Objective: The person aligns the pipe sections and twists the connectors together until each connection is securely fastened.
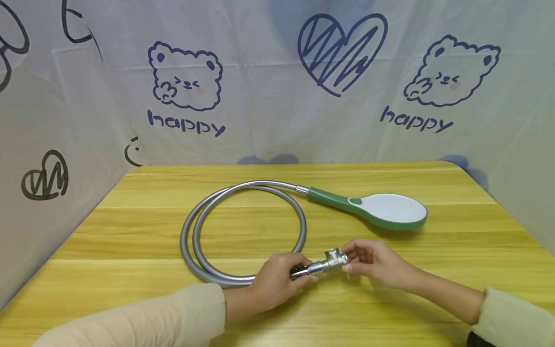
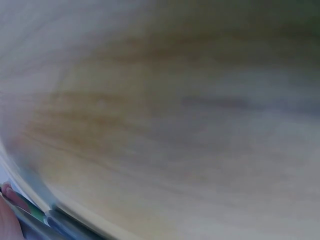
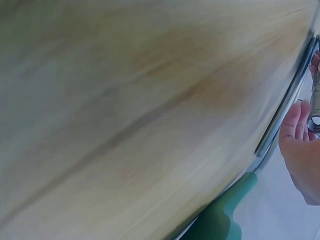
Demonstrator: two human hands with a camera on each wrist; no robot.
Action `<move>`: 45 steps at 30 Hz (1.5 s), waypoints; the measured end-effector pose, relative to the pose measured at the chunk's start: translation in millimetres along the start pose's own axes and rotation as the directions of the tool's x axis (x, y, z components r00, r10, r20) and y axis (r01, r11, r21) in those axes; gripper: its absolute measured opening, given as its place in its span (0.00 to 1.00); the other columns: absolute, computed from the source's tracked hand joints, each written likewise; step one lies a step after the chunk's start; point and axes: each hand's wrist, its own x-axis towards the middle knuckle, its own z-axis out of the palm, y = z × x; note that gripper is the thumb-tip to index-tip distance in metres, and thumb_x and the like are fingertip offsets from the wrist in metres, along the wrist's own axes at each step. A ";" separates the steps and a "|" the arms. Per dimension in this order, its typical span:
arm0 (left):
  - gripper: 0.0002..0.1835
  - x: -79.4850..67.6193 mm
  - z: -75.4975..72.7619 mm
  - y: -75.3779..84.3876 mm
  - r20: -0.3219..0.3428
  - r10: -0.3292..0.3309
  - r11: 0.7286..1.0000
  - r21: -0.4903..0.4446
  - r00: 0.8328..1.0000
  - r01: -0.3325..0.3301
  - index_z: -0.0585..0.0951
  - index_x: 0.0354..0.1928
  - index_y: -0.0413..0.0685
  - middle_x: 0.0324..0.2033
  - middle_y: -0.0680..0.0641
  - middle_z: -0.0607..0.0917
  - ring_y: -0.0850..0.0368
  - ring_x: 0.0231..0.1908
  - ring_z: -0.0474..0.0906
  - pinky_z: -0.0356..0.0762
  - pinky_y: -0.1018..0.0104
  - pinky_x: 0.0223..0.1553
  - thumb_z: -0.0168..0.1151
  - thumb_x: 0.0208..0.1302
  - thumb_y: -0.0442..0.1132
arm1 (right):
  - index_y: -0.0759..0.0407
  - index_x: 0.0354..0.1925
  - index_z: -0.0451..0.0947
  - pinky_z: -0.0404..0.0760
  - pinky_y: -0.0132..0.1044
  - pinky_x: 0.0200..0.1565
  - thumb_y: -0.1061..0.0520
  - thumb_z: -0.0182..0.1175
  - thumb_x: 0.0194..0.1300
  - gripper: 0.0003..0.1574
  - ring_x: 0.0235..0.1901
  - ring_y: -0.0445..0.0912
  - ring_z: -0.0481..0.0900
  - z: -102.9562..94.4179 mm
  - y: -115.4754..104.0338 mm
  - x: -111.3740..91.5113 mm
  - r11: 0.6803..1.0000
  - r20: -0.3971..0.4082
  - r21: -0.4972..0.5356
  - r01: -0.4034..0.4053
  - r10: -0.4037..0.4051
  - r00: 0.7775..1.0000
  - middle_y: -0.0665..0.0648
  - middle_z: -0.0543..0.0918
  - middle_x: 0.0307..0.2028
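My left hand (image 1: 277, 282) grips the end of a grey shower hose (image 1: 186, 241), just behind its metal connector (image 1: 315, 268). Joined to that connector is a T-shaped metal fitting (image 1: 335, 259), and the thumb and fingers of my right hand (image 1: 379, 265) pinch its far end. In the right wrist view, a threaded opening of the metal fitting (image 3: 314, 120) shows beside the right hand (image 3: 295, 150). Only a sliver of the left hand (image 2: 9, 220) appears at the left wrist view's corner. Its fingers hide part of the hose end.
The hose lies in loops on the wooden table (image 1: 130, 231) and runs to a green and white shower head (image 1: 390, 212), spray face up, behind the right hand. A white cloth with drawings (image 1: 269, 111) hangs along the table's back and sides.
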 end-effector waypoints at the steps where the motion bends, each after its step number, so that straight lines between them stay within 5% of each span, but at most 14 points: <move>1: 0.07 0.0 0.0 0.1 0.001 0.001 1.000 -0.001 1.000 -0.001 0.83 0.33 0.44 0.28 0.49 0.85 0.71 0.24 0.70 0.69 0.80 0.25 0.68 0.53 0.39 | 0.78 0.46 0.71 0.81 0.33 0.32 0.62 0.59 0.61 0.19 0.31 0.37 0.79 0.0 -0.4 -0.1 1.000 -0.003 -0.005 -0.008 0.008 1.000 0.68 0.80 0.35; 32: 0.08 0.6 -0.7 1.9 0.014 -0.009 1.000 0.001 1.000 0.009 0.83 0.33 0.44 0.27 0.50 0.85 0.72 0.23 0.67 0.67 0.81 0.24 0.68 0.54 0.40 | 0.73 0.42 0.74 0.80 0.33 0.31 0.57 0.55 0.66 0.17 0.26 0.38 0.78 0.4 -4.1 1.2 0.987 -0.031 -0.065 -0.145 0.143 0.989 0.63 0.83 0.31; 45: 0.08 0.7 -1.9 2.1 0.016 -0.008 1.000 -0.007 1.000 0.008 0.83 0.33 0.44 0.27 0.50 0.85 0.71 0.23 0.67 0.68 0.80 0.24 0.68 0.54 0.39 | 0.76 0.47 0.69 0.80 0.34 0.28 0.58 0.57 0.64 0.21 0.24 0.38 0.77 0.9 -4.6 2.2 0.995 -0.037 0.013 -0.102 0.103 0.994 0.66 0.81 0.29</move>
